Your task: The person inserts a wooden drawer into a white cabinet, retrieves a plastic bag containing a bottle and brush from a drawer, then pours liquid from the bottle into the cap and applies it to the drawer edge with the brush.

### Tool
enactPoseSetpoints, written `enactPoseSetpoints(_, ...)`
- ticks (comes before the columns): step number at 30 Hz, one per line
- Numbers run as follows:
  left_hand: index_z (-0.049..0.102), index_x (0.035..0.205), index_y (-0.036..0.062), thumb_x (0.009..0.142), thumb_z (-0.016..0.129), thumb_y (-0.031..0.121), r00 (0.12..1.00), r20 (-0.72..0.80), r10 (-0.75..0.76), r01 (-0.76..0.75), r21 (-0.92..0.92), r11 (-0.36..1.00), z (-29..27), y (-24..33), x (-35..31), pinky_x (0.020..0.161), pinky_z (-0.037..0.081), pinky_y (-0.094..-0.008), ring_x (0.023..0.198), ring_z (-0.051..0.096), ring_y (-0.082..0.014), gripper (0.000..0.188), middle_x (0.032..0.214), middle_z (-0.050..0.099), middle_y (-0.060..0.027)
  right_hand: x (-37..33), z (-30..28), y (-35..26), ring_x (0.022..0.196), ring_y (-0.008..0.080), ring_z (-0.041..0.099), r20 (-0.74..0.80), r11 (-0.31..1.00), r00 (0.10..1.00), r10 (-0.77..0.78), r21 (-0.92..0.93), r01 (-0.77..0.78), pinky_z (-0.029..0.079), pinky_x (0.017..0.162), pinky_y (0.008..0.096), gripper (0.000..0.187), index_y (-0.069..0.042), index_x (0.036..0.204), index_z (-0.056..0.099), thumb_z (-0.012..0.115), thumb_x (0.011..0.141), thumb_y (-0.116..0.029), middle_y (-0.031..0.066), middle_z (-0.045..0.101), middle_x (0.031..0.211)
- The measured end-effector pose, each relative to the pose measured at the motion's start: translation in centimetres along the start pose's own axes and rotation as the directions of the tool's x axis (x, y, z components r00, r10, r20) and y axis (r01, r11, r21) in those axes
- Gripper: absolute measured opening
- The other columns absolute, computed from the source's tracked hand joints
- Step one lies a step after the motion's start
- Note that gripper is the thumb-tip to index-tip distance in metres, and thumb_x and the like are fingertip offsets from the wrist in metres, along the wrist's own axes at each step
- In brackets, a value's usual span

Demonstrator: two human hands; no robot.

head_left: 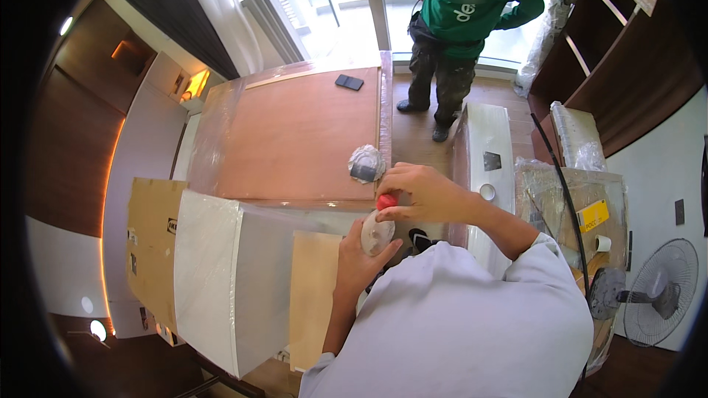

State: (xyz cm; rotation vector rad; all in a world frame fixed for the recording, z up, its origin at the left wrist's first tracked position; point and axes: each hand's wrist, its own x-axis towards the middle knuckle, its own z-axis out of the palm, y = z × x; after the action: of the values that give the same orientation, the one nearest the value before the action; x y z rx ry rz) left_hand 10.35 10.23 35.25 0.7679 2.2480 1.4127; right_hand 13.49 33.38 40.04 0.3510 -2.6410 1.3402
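My left hand (357, 259) is wrapped around a whitish, see-through bottle (378, 233), held in front of my chest. On top of the bottle is a red cap (387, 201), pinched between the fingers and thumb of my right hand (426, 193). The cap and bottle touch or nearly touch; whether the cap is screwed on I cannot tell. Just beyond my hands, a crumpled white bundle (366, 155) with a small dark flat piece on it lies at the corner of a large reddish-brown panel (302, 133).
A black phone (349, 82) lies on the panel's far part. Past it, a person in green (472, 7) stands by the window. Left are a white wrapped block (206, 273) and cardboard (153, 250). Right are a long white box (487, 129), a tape roll (487, 191) and a fan (660, 291).
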Motion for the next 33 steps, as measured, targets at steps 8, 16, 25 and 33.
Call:
enactPoseSetpoints(8, 0.064, 0.127, 0.0027, 0.082, 0.09, 0.029, 0.996, -0.085, -0.024, 0.035, 0.132, 0.991, 0.2, 0.1, -0.2, 0.082, 0.059, -0.0431, 0.091, 0.076, -0.0314, 0.058, 0.101, 0.076, -0.0186, -0.6, -0.2, 0.5, 0.076, 0.0267, 0.064, 0.013, 0.991, 0.996, 0.083, 0.105, -0.084, 0.05, 0.069, 0.0382, 0.041, -0.003, 0.094, 0.073, 0.078, 0.094, -0.044, 0.0123, 0.065, 0.08)
enactPoseSetpoints(16, 0.065, 0.125, 0.0014, 0.083, 0.087, 0.015, 0.972, 0.222, -0.073, 0.134, -0.274, 0.953, -0.8, -2.9, -0.1, 0.082, 0.055, -0.0328, 0.088, 0.068, -0.0167, 0.049, 0.096, 0.072, -0.0055, -1.8, 1.6, 3.1, 0.087, 0.0193, 0.062, 0.021, 0.866, 0.996, -0.086, 0.496, 0.064, 0.05, 0.075, 0.0341, 0.036, -0.006, 0.122, 0.074, 0.072, 0.101, -0.035, 0.0092, 0.071, 0.102)
enactPoseSetpoints(25, 0.064, 0.122, 0.0004, 0.082, 0.088, 0.02, 0.98, 0.19, -0.063, 0.069, -0.025, 0.997, 0.2, -3.7, 0.6, 0.08, 0.055, -0.0361, 0.085, 0.069, -0.0211, 0.051, 0.093, 0.071, -0.0098, -2.7, 1.4, 3.9, 0.097, 0.0178, 0.064, 0.162, 0.892, 0.985, 0.065, 0.433, -0.131, 0.053, 0.084, 0.0337, 0.041, -0.007, 0.132, 0.071, 0.08, 0.094, -0.02, 0.0091, 0.068, 0.109)
enactPoseSetpoints(33, 0.065, 0.128, 0.002, 0.081, 0.089, 0.028, 0.984, 0.177, 0.006, -0.03, 0.134, 0.991, 0.2, -2.6, 0.8, 0.085, 0.058, -0.0437, 0.097, 0.075, -0.0323, 0.059, 0.106, 0.076, -0.0195, -4.6, 2.8, 4.2, 0.094, 0.0197, 0.066, -0.199, 0.907, 0.957, 0.21, 0.405, -0.115, 0.055, 0.083, 0.035, 0.055, -0.005, 0.135, 0.065, 0.084, 0.089, -0.028, 0.0101, 0.071, 0.111)
